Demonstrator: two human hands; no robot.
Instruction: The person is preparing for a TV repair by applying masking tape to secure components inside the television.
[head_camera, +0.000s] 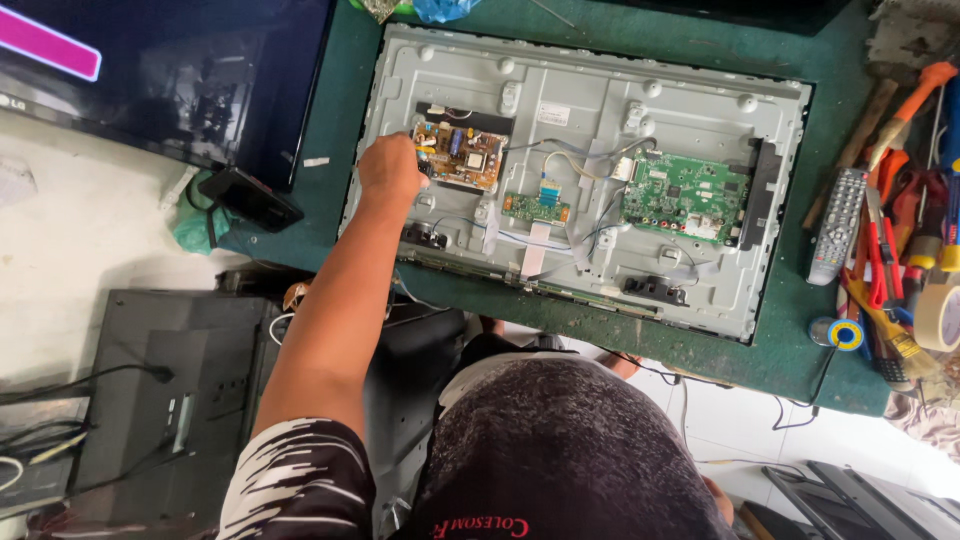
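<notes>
An opened flat television lies face down on a green-covered bench (335, 120), showing its grey metal back chassis (580, 110). A brown power board (465, 155) is mounted at its upper left, a green main board (685, 195) at its right and a small green board (535, 208) between them, joined by flat cables. My left hand (390, 165) reaches out with the arm straight and rests against the left edge of the brown board. Its fingers curl downward and are hidden from me. My right hand is out of view.
A grey remote (835, 225), a pile of orange- and red-handled tools (900, 200) and a tape roll (940, 315) lie at the bench's right. Another television (200, 80) stands at upper left with a black device (250, 198) by it. A black panel (170, 400) lies on the floor.
</notes>
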